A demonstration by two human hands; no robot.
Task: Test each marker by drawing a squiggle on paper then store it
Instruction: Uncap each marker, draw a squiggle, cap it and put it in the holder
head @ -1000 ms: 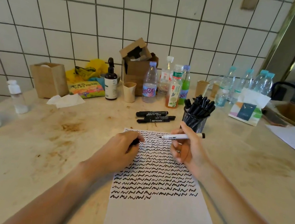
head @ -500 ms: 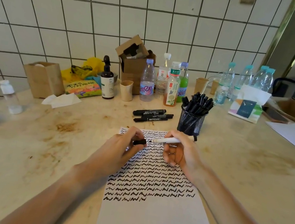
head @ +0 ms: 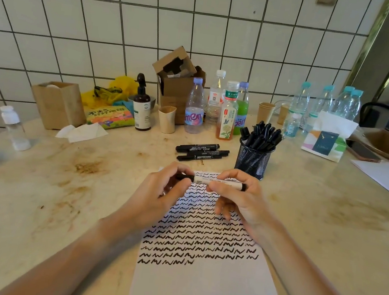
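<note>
Head view: both hands are over the top edge of the paper (head: pixel 204 282), holding one white-barrelled marker (head: pixel 218 182) level between them. Left hand (head: pixel 158 196) has its fingers pinched round the black cap (head: pixel 184 177) at the marker's left end; right hand (head: pixel 238 198) has thumb and fingers curled round the barrel near its right end. Cap looks seated or nearly seated on the tip; can't tell which, the fingers hide the joint. Paper is mostly filled with rows of black squiggles, the last row stopping partway, lower part blank. Read: this marker is at the capping step, test mark presumably done, storing not yet done. Black mesh pen holder (head: pixel 253 159) stands on the worktop (head: pixel 49 203) just beyond the right hand, packed with black markers. Three black markers (head: pixel 200 151) lie loose just left of the holder, likely the untested ones, but that's a guess. Next move calls for pressing the cap fully home, then the right hand lifting the marker to the holder and dropping it into a gap between those already in; it's crowded, so aim for a free slot. Behind: bottles, paper cups, cardboard box, tissue pack along the tiled wall.
</note>
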